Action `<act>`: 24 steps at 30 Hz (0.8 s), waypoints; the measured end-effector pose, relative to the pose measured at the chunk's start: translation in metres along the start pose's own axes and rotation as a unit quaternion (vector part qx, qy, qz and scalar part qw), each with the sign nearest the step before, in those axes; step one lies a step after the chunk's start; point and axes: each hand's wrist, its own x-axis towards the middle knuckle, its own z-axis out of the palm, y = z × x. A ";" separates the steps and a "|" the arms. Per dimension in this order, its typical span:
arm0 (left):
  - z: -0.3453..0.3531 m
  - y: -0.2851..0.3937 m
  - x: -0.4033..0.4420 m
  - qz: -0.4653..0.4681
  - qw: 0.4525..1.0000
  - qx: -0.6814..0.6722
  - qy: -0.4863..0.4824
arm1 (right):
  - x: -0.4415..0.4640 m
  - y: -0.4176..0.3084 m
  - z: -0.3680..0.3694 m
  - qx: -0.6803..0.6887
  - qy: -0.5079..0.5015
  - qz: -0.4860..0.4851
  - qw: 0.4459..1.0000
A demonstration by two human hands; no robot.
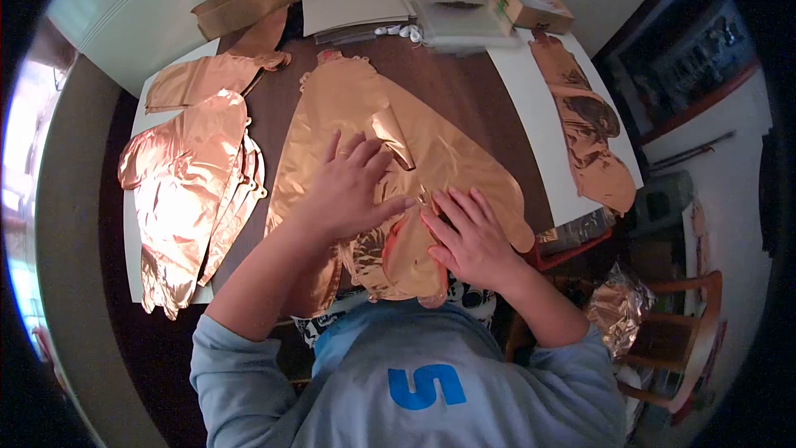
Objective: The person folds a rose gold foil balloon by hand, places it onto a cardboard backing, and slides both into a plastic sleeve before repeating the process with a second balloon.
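Note:
A large copper-coloured foil balloon [460, 153], flat and uninflated, lies across the middle of the dark table in front of me. Part of it is folded over, with a curled shiny flap [391, 137] near its centre and crumpled foil towards my body. My left hand [348, 191] is over the foil with its fingers spread, just below the curled flap. To its right, my right hand [474, 241] lies flat on the foil, fingers stretched out, beside the crumpled part. Whether a small bit of foil is under the fingertips is hidden.
Stacked flat foil balloons [182, 182] lie on the left, with more foil [207, 79] behind. Another foil piece [576, 116] rests on a white board [518, 87] at right. Cardboard boxes [531, 7] and white sheets [356, 2] line the back. A wooden chair [684, 332] stands right.

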 end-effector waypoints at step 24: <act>0.025 0.025 0.003 -0.094 0.992 0.037 0.074 | -0.053 -0.006 0.022 -0.054 0.112 -0.133 0.983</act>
